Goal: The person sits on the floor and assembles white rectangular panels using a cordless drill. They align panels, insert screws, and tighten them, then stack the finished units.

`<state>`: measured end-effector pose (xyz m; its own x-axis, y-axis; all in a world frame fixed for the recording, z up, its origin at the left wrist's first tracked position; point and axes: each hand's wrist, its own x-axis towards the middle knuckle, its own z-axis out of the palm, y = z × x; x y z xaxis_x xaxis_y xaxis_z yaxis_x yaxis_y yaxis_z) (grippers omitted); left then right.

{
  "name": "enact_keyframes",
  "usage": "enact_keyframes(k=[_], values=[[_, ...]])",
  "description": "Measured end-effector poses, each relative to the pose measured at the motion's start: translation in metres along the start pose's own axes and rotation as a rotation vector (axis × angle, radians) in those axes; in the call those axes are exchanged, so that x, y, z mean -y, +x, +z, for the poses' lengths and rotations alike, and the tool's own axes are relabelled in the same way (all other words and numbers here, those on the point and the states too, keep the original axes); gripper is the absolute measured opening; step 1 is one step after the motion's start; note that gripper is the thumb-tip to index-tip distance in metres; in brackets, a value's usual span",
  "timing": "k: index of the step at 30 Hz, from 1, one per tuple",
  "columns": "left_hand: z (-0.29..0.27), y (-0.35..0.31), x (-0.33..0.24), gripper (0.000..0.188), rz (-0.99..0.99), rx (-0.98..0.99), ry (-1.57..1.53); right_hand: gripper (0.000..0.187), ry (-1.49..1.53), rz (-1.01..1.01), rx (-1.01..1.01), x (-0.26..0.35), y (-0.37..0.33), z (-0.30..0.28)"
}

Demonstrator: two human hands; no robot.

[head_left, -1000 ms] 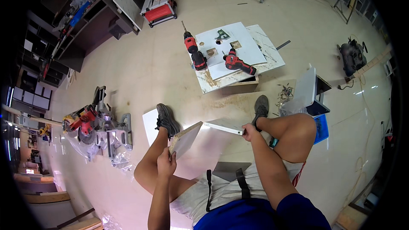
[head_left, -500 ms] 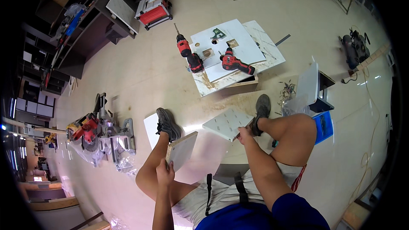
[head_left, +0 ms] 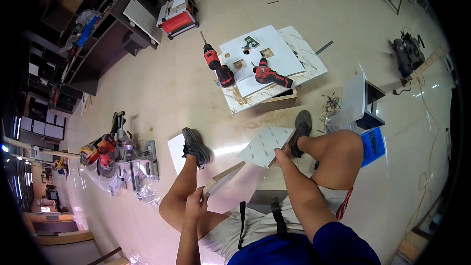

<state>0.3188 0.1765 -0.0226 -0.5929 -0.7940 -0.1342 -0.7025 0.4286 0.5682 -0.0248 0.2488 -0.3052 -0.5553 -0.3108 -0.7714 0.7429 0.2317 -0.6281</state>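
Observation:
My left hand (head_left: 196,202) is closed around the near end of a narrow board (head_left: 223,178), whose rough tan edge faces up and whose pale face is turned toward the right. With my right hand (head_left: 281,156) I grip the lower right edge of a white panel (head_left: 265,145) with small printed marks, tilted between my feet. The two pieces are close together but apart, both held above the floor. Ahead, a larger red and black cordless drill (head_left: 217,65) and a smaller red drill (head_left: 272,74) lie on stacked white boards (head_left: 261,34).
A miter saw (head_left: 110,152) stands at the left. Under my left shoe is a white board (head_left: 177,153). To the right are an open-sided box (head_left: 361,99), a blue tray (head_left: 373,145) and a pile of screws (head_left: 332,104). A compressor (head_left: 408,54) sits at the far right.
The narrow board in my left hand has swung rightward and tipped, bringing its rough edge up and its far end nearer the panel. The panel in my right hand has turned slightly.

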Motion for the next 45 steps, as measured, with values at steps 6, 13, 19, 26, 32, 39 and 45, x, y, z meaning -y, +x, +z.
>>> enact_keyframes(k=[6, 13, 19, 26, 32, 39, 45], values=[[0.002, 0.011, -0.014, 0.023, -0.001, 0.054, -0.037, 0.079, -0.114, -0.098, -0.170, -0.036, 0.051, -0.038], [0.010, -0.011, 0.014, 0.020, -0.111, -0.228, -0.178, 0.077, 0.173, 0.036, -0.036, 0.014, -0.013, -0.005], [0.004, 0.007, -0.007, 0.021, -0.091, -0.216, -0.101, 0.048, -0.206, -0.266, -0.139, 0.022, 0.009, -0.012], [-0.011, 0.002, -0.003, 0.023, -0.029, -0.188, -0.027, 0.018, 0.044, 0.098, 0.028, 0.058, -0.033, 0.005], [0.028, 0.006, 0.029, 0.018, -0.249, -0.429, -0.414, 0.018, 0.131, 0.096, 0.062, 0.067, -0.029, 0.005], [0.061, 0.010, 0.048, 0.017, -0.567, -0.607, -0.884, 0.025, 0.351, 0.168, 0.087, 0.084, -0.034, 0.012], [0.071, 0.008, 0.048, 0.027, -0.691, -0.640, -1.305, 0.037, 0.219, 0.145, 0.101, 0.091, -0.033, 0.010]])
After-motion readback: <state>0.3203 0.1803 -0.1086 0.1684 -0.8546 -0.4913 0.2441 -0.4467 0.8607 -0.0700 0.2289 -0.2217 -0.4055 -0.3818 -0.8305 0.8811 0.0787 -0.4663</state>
